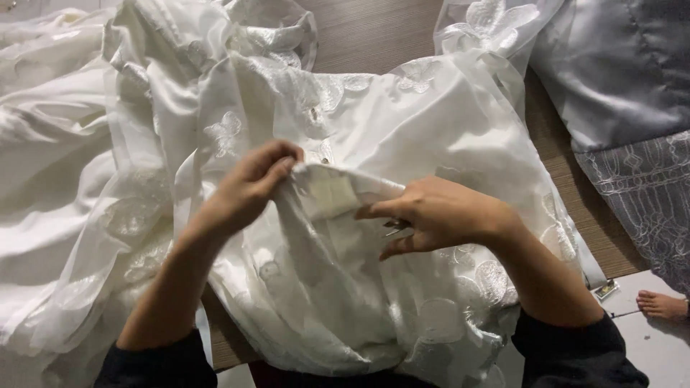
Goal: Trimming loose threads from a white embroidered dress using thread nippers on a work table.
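Note:
A white sheer garment (402, 129) with embroidered flowers lies bunched over a wooden table (374, 32). My left hand (248, 187) pinches a folded edge of the white fabric near a small pale label (332, 195). My right hand (435, 212) grips the same fold from the right, with a small metal tool (394, 227), partly hidden, under the fingers. Both dark sleeves show at the bottom of the view.
More white cloth (50, 108) is heaped at the left. A grey satin garment with lace trim (632, 108) hangs over the table's right edge. Another person's bare foot (663, 305) rests on the pale floor at lower right, near a small card (606, 289).

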